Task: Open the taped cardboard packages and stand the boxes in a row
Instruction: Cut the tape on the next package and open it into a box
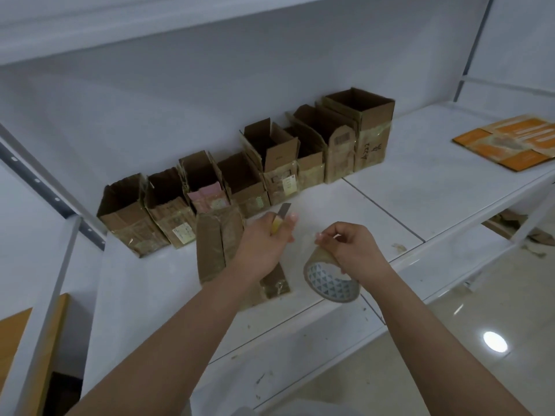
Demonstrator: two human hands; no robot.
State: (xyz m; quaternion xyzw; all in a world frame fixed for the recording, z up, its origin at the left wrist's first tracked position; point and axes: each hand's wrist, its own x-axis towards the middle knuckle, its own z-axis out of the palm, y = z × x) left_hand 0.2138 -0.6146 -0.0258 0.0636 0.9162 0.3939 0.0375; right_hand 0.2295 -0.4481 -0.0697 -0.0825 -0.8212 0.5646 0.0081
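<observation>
At twelve o'clock on the shelf (420,187), opened boxes (240,181) stand in a row. Left hand (264,238) grips a cutter (279,219); right hand (351,247) pinches tape from the tape roll (330,279).

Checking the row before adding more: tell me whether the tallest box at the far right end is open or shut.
Open. The tallest box stands upright on the shelf, its top uncovered so the dark inside shows.

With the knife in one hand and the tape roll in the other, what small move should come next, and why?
Probably set the tape roll down on the shelf. The right hand holds it, the left hand grips the utility knife, and a taped package lies flat, unopened, before the row of open boxes; cutting needs a free hand.
</observation>
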